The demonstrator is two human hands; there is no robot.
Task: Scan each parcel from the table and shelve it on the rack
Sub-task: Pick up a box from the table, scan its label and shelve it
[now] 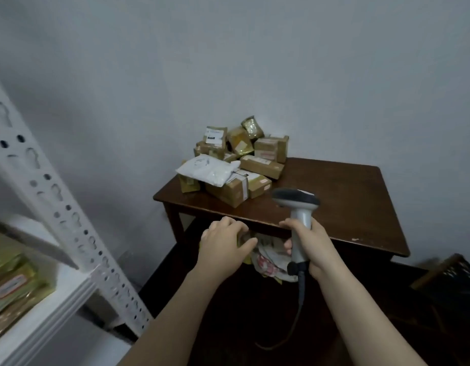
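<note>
My right hand grips the grey handle of a barcode scanner, its dark head level with the front edge of the brown table. My left hand holds a soft, crumpled parcel with yellow and white wrapping, in front of and below the table edge; much of it is hidden by my fingers. A pile of several brown cardboard parcels and a white padded bag lies at the table's back left. The white metal rack stands at the left.
A taped yellowish parcel lies on the rack's shelf at the lower left. The scanner's cable hangs down between my arms. A dark crate stands on the floor at the right. Grey walls meet behind the table.
</note>
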